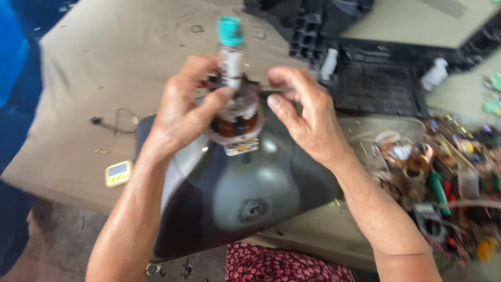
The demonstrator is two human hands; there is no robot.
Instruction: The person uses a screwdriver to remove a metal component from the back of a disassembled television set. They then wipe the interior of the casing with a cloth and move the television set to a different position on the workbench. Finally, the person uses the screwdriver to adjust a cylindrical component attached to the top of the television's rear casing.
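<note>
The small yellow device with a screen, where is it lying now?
In the head view, the small yellow device lies on the brown table, at the lower left, beside the person's left forearm and left of the dark picture tube.

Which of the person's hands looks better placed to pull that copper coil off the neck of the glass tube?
Probably the left hand: its fingers already wrap the coil on the picture tube. The right hand only pinches at the coil's side near the top.
</note>
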